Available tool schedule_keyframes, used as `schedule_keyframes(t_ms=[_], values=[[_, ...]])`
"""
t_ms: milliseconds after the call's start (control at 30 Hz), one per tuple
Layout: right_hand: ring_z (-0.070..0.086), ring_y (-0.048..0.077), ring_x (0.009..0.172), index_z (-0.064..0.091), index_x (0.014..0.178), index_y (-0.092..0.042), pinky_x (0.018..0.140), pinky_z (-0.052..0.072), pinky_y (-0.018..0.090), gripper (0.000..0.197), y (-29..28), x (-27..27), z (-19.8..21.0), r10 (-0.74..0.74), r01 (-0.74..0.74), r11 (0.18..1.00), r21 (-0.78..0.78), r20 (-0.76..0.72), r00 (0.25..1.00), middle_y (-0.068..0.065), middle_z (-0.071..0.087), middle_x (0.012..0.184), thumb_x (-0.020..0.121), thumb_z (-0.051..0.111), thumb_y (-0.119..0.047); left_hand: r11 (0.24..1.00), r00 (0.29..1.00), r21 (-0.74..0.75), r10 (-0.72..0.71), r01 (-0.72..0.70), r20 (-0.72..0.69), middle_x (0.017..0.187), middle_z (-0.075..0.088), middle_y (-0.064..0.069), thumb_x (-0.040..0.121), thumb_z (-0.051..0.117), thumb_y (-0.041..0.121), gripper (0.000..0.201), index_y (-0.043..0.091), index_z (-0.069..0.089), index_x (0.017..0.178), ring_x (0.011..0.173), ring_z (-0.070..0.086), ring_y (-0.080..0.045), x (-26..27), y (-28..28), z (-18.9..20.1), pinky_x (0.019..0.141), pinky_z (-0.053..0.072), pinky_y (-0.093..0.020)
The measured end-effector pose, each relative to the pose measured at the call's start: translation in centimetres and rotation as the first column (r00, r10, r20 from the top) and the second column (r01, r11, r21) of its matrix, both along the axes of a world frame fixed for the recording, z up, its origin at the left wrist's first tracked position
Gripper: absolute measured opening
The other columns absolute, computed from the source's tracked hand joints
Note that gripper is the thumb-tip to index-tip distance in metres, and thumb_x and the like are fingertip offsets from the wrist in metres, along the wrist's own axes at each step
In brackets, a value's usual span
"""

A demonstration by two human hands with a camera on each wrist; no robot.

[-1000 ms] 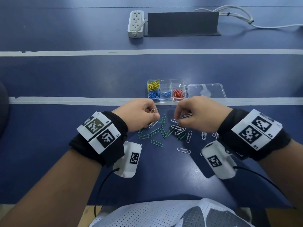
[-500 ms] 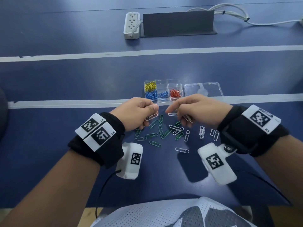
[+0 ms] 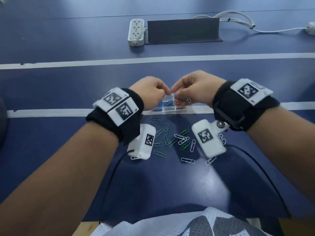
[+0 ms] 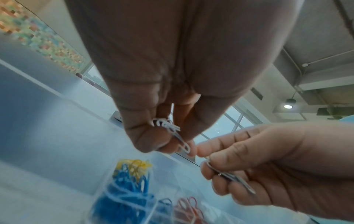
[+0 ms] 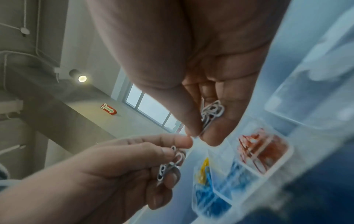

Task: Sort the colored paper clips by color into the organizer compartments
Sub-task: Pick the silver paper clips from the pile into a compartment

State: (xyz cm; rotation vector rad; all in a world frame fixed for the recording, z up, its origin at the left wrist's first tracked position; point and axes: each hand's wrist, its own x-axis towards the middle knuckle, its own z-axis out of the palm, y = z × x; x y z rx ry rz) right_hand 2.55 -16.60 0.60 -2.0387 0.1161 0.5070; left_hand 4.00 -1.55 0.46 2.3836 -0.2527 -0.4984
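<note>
Both hands hover over the clear organizer point(image 3: 170, 109), fingertips nearly touching. My left hand point(image 3: 167, 92) pinches a small bunch of white paper clips point(image 4: 168, 127) between thumb and fingers. My right hand point(image 3: 176, 95) grips another bunch of white clips point(image 5: 210, 112), one of them poking out point(image 3: 188, 100). Below them the compartments hold yellow clips point(image 5: 205, 166), blue clips point(image 3: 160, 104) and red clips point(image 5: 262, 150). The hands hide the far compartments in the head view. Loose green and white clips point(image 3: 172, 138) lie on the blue table near me.
The organizer's clear lid point(image 3: 201, 109) lies open to its right, mostly behind my right wrist. A white power strip point(image 3: 136, 31), a dark panel point(image 3: 183, 30) and cables point(image 3: 238, 19) sit at the far side. White tape lines point(image 3: 51, 113) cross the table.
Both hands lifted off the loose pile and moved forward over the organizer, carrying white clips. Their fingertips have come together above the compartments.
</note>
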Motion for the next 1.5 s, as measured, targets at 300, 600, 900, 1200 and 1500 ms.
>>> schedule_keyframes(t_ms=[300,600,900,1200,1500], values=[[0.060,0.005,0.063,0.062,0.113,-0.024,0.041,0.045,0.009,0.038,1.7,3.4,2.2,0.051,-0.042,0.931,-0.363,0.015,0.999,-0.004,0.063,0.078,0.080,0.068,-0.007,0.990,0.997,0.113,0.082,-0.083,0.012,0.111,0.069,-0.010,0.087,0.055,0.008,0.032,0.015,0.064,0.118,0.102,0.066,-0.027,3.5,-1.9,0.3,0.092,0.053,-0.035],[0.051,0.005,0.054,0.062,0.120,-0.014,0.025,0.026,0.005,0.037,2.4,4.3,2.7,0.102,-0.088,0.892,-0.444,0.007,0.995,0.001,0.060,0.080,0.084,0.064,-0.007,0.983,0.977,-0.043,0.172,-0.179,-0.129,0.113,0.065,-0.022,0.086,0.045,-0.001,0.048,0.005,0.045,0.134,0.099,0.067,-0.035,3.6,-2.4,0.5,0.087,0.056,-0.046],[0.054,0.009,0.056,0.063,0.119,-0.011,0.035,0.039,0.010,0.032,2.7,4.2,3.3,0.129,-0.138,0.840,-0.525,-0.054,0.990,0.004,0.064,0.096,0.087,0.062,-0.010,0.977,0.968,-0.025,0.206,-0.212,-0.142,0.114,0.063,-0.022,0.078,0.044,0.017,0.076,0.025,0.012,0.147,0.104,0.063,-0.037,3.4,-2.6,0.3,0.091,0.053,-0.048],[0.060,0.020,0.075,0.065,0.115,-0.008,0.050,0.051,0.018,0.032,2.9,4.2,2.9,0.087,-0.079,0.898,-0.433,0.000,0.996,0.014,0.069,0.107,0.087,0.051,0.000,0.966,0.967,-0.109,0.220,-0.234,-0.129,0.119,0.059,-0.025,0.073,0.037,0.020,0.074,0.027,0.019,0.145,0.106,0.061,-0.041,3.8,-2.3,-0.2,0.094,0.050,-0.050],[0.065,0.018,0.082,0.056,0.125,-0.016,0.071,0.057,0.029,0.042,3.0,4.0,2.9,0.134,-0.120,0.910,-0.396,0.007,0.991,0.008,0.069,0.113,0.086,0.054,0.001,0.961,0.965,-0.120,0.237,-0.250,-0.109,0.122,0.059,-0.022,0.082,0.039,0.010,0.063,0.022,0.026,0.142,0.114,0.057,-0.041,3.4,-1.3,-0.2,0.099,0.047,-0.052]])
